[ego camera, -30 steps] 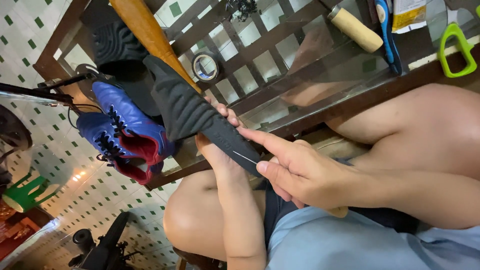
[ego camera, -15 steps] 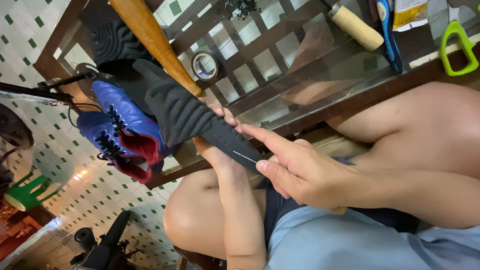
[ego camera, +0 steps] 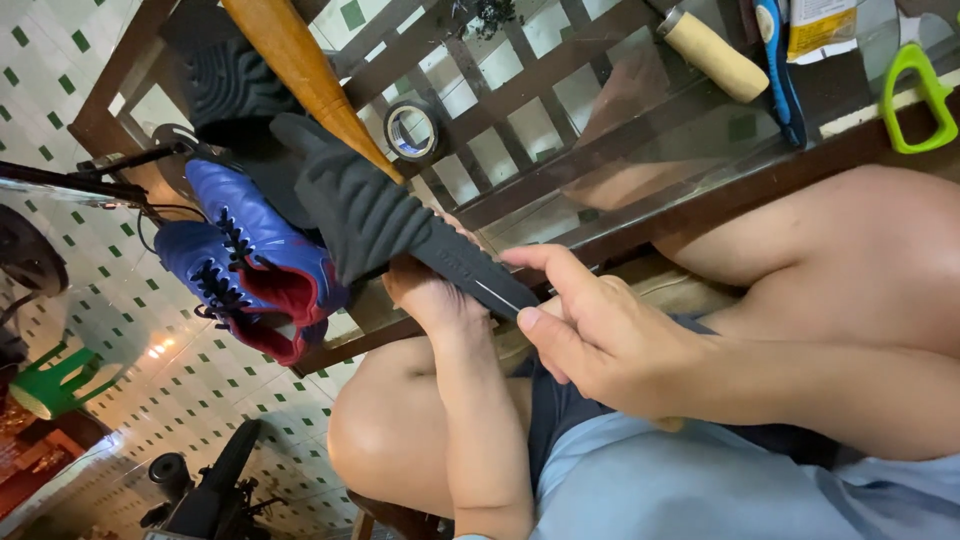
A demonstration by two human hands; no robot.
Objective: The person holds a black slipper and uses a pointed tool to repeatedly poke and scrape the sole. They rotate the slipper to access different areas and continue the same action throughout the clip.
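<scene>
A black ribbed knit shoe [ego camera: 385, 222] lies partly over the edge of a glass-topped wooden table [ego camera: 600, 130]. My left hand [ego camera: 430, 295] grips it from underneath near the heel. My right hand [ego camera: 600, 335] pinches a thin needle [ego camera: 497, 296] against the shoe's black sole edge, thumb and forefinger closed on it. Both hands sit above my bare knees.
A pair of blue and red laced boots [ego camera: 250, 260] lies left of the black shoe. On the table are a wooden handle [ego camera: 300, 75], a roll of tape [ego camera: 412, 130], a tan roller [ego camera: 712, 55] and a green-handled tool [ego camera: 915, 95]. Tiled floor lies below left.
The black shoe and both hands have held nearly the same place; my right hand has shifted slightly along the sole edge with the needle.
</scene>
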